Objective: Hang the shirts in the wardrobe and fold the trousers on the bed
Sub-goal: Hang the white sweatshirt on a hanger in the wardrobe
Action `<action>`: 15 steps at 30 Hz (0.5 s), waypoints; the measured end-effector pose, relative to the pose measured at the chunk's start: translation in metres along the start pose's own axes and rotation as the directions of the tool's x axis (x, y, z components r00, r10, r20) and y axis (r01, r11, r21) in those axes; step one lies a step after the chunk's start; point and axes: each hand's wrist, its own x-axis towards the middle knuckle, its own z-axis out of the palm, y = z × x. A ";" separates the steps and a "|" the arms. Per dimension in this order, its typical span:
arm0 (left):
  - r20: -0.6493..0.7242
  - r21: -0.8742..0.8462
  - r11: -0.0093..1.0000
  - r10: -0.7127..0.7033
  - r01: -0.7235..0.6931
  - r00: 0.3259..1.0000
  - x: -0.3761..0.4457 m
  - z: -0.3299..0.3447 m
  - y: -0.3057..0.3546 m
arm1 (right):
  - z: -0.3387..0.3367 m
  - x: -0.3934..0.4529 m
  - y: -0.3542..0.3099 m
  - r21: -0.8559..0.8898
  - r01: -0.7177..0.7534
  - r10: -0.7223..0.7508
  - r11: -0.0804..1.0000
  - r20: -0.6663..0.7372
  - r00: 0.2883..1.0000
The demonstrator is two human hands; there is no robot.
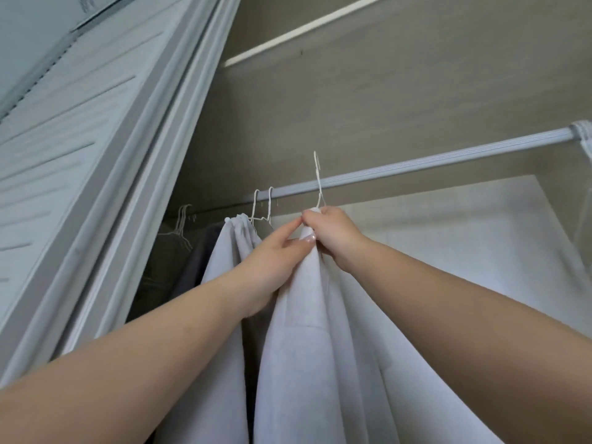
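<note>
I look up into the wardrobe. A white shirt (pixel 307 331) on a white wire hanger (pixel 317 181) is held up in front of the grey rail (pixel 432 161). The hook rises above the rail; whether it rests on it is unclear. My right hand (pixel 333 235) grips the shirt's collar at the hanger's neck. My left hand (pixel 272 261) pinches the same collar from the left. Another white shirt (pixel 224 257) hangs on the rail to the left.
Dark garments (pixel 173 257) on wire hangers hang at the rail's far left. A white louvred door (pixel 64 139) stands on the left. A shelf edge (pixel 304 30) runs above. The rail's right part is bare up to its end bracket (pixel 581 131).
</note>
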 end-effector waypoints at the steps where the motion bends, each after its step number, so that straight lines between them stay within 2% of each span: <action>1: -0.024 0.032 0.999 0.009 -0.008 1.000 0.002 -0.006 0.000 | 0.007 0.007 -0.002 -0.015 0.000 0.000 1.000 -0.007 1.000; 8: -0.165 0.201 0.979 0.066 -0.032 0.984 0.019 -0.024 -0.006 | 0.044 0.052 0.004 -0.016 -0.017 0.016 1.000 -0.039 0.999; 12: -0.270 0.305 0.952 0.058 0.028 0.961 0.027 -0.028 -0.013 | 0.061 0.062 0.014 0.044 -0.054 0.055 0.998 -0.006 0.998; 15: -0.296 0.372 0.926 0.057 0.060 0.953 0.027 -0.030 -0.017 | 0.073 0.066 0.028 0.095 -0.088 0.087 0.992 0.009 0.996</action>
